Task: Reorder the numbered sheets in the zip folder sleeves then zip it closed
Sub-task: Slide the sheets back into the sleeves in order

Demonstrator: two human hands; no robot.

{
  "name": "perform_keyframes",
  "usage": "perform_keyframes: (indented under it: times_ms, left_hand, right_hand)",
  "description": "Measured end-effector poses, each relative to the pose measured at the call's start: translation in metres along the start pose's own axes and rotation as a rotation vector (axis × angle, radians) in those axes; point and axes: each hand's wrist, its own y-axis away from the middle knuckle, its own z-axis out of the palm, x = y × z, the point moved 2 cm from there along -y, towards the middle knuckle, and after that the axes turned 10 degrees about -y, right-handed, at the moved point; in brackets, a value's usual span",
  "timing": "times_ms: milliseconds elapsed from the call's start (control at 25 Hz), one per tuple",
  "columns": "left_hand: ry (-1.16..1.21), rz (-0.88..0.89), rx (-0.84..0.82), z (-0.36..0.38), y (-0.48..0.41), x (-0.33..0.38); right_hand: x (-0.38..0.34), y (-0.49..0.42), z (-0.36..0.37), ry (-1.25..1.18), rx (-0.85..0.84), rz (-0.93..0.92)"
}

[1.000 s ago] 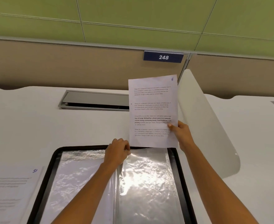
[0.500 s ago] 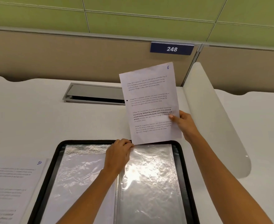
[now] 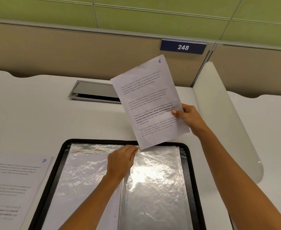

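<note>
Lowest in the frame, the black zip folder (image 3: 103, 141) lies open flat on the white desk (image 3: 28, 113), its two clear plastic sleeves side by side and shining under the light: the left sleeve (image 3: 86, 180) and the right sleeve (image 3: 154, 188), split by the spine at bottom centre. At the lower left, just beside the folder, a printed sheet marked 10 (image 3: 15, 185) lies on the desk. The left hand (image 3: 121, 161) comes up across the middle of the folder with its fingers curled, pinching the top edge of the right sleeve near the spine. Right at its fingertips sits the bottom corner of the sheet marked 6 (image 3: 150, 103), which stands tilted to the left in the air above the folder's top edge, at centre frame. The right hand (image 3: 188, 116) pinches that sheet at its right edge, thumb on the printed face and fingers behind it. Beyond, a grey hatch (image 3: 95, 92) is set into the desk, partly hidden by the sheet. A white curved divider (image 3: 219, 113) stands at the right. At the back runs a beige partition (image 3: 70, 50) bearing a blue plate reading 248 (image 3: 183, 46), upper right.
</note>
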Motion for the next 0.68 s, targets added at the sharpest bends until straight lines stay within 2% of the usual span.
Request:
perform_keyframes:
  times_ms: [480, 680]
  left_hand:
    - [-0.032, 0.015, -0.075, 0.007, -0.006, 0.002]
    - [-0.069, 0.004, -0.152, 0.012, -0.010, 0.007]
  right_hand:
    - [0.035, 0.005, 0.042, 0.063, 0.020, 0.084]
    - [0.038, 0.006, 0.054, 0.112, -0.040, 0.135]
